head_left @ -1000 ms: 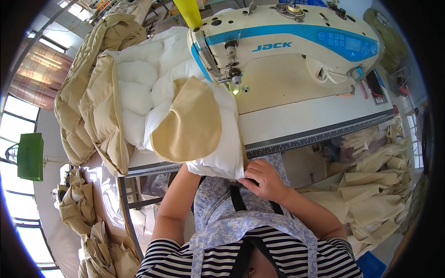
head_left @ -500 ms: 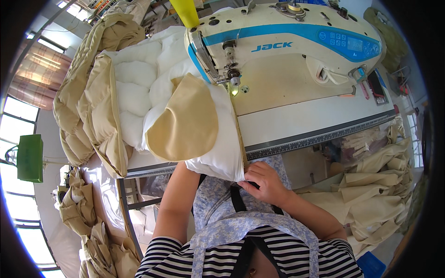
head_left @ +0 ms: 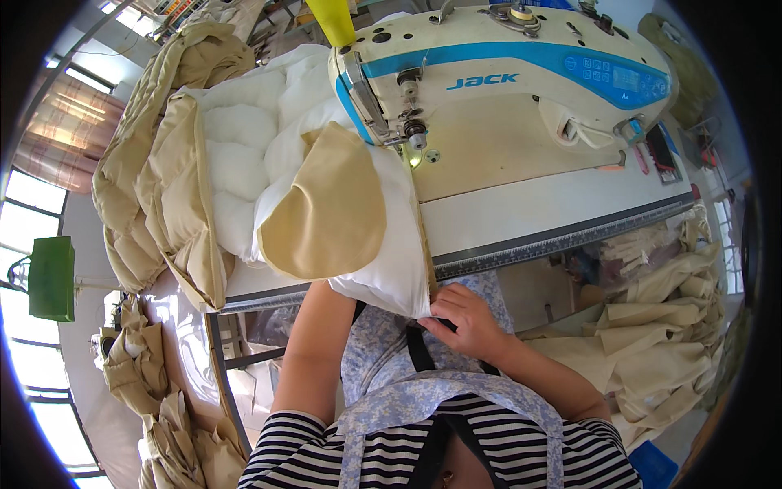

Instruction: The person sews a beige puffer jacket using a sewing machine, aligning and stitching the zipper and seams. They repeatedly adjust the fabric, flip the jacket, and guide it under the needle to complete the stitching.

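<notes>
Panel of white, puffy, quilted fabric (head_left: 273, 155), head view, lies across the left part of the white sewing table (head_left: 521, 210); its right edge passes by the lit needle area (head_left: 414, 158) of the cream-and-blue sewing machine (head_left: 481, 69) and down over the table front. Right hand (head_left: 463, 319): thumb and fingers pinching the panel's near corner, where a narrow tan fabric strip (head_left: 425, 253) borders the edge. Left hand hidden beneath the panel; bare left forearm (head_left: 314, 350) shows, cannot tell how its fingers stand. Rounded tan fabric flap (head_left: 326, 212) on top, left of needle. Progress, judged: edge beyond the needle probably sewn, stitches too small to confirm; stretch between needle and right hand seemingly left to do. Puffy tan quilted section (head_left: 177, 200) folded at panel's left. Heaped tan cloth (head_left: 660, 326) lower right, finished or waiting unclear.
</notes>
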Demonstrator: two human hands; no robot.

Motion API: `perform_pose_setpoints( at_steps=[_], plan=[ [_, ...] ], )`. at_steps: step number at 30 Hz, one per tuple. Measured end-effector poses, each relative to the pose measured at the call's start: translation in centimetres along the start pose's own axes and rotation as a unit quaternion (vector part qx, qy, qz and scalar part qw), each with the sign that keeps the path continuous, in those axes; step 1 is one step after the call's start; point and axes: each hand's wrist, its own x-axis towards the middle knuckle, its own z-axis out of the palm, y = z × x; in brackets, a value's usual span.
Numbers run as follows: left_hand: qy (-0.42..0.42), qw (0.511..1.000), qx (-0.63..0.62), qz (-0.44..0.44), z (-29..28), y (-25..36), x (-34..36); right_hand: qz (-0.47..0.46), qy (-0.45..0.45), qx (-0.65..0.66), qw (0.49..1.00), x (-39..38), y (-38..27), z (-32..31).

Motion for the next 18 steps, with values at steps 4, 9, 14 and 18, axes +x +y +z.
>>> perform_pose_setpoints(
  at_steps=[4, 9, 14, 18],
  plan=[
    [0.002, 0.999, 0.033, 0.009, -0.3, -0.6, 1.3, 0.012, -0.006, -0.001, 1.0, -0.1, -0.3, 0.1],
    [-0.031, 0.965, 0.255, 0.054, -2.6, -1.3, 2.6, 0.015, -0.009, 0.002, 1.0, 0.0, -0.1, 0.4],
    [-0.147, 0.775, 0.601, 0.127, -8.2, 0.4, -6.9, 0.003, -0.012, 0.012, 1.0, 0.4, 0.5, 0.4],
    [-0.142, 0.669, 0.729, 0.002, -8.0, 7.5, -18.2, -0.007, -0.01, 0.009, 1.0, 0.3, 0.8, 0.4]
  ],
)
